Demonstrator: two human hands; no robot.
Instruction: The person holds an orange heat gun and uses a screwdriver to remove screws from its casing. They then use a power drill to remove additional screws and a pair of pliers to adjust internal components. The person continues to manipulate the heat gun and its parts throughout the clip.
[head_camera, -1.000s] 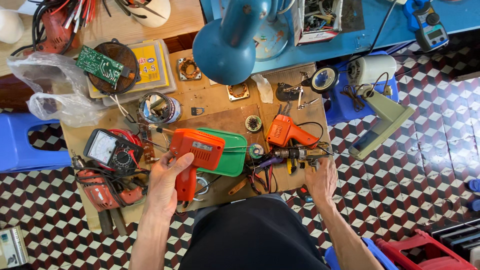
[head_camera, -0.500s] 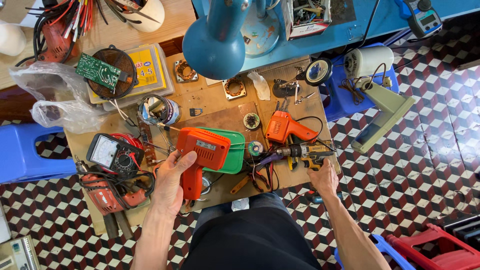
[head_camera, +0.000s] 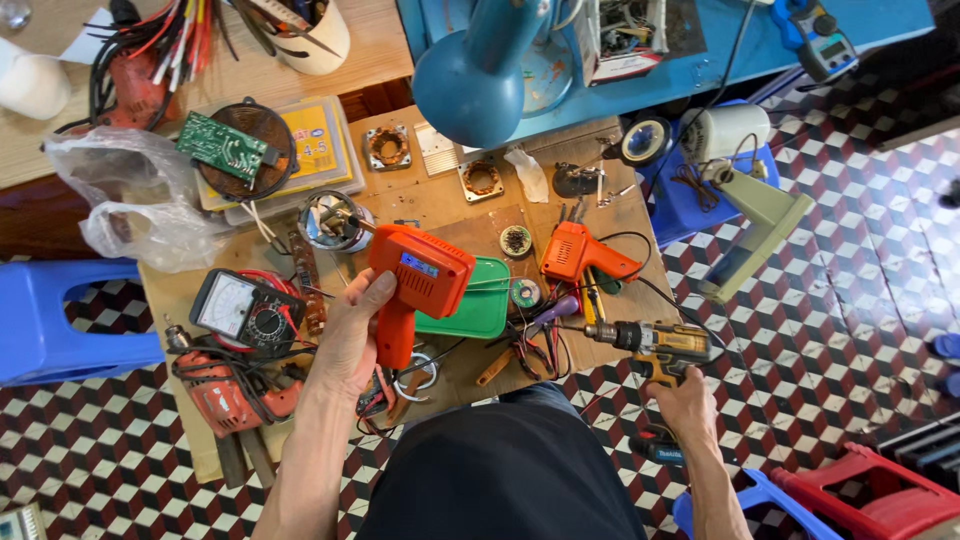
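My left hand (head_camera: 350, 335) grips the handle of an orange pistol-shaped soldering gun (head_camera: 415, 280) and holds it above the wooden bench (head_camera: 440, 200), over a green tray (head_camera: 475, 305). The gun's tip points to the far left, toward a small round motor part (head_camera: 330, 220). My right hand (head_camera: 685, 410) is closed on the handle of a yellow and black cordless drill (head_camera: 655, 340) at the bench's near right edge. The drill's chuck points left.
A second orange soldering gun (head_camera: 575, 250) lies right of the tray. A multimeter (head_camera: 240, 305) and a red power drill (head_camera: 230, 385) sit at the left. A blue lamp (head_camera: 475, 75), plastic bag (head_camera: 130, 200), blue stool (head_camera: 50, 320) and red stool (head_camera: 880, 490) surround the bench.
My right hand has closed on the cordless drill and drawn it right and toward me, off the bench's edge. My left hand still holds the orange soldering gun in about the same place.
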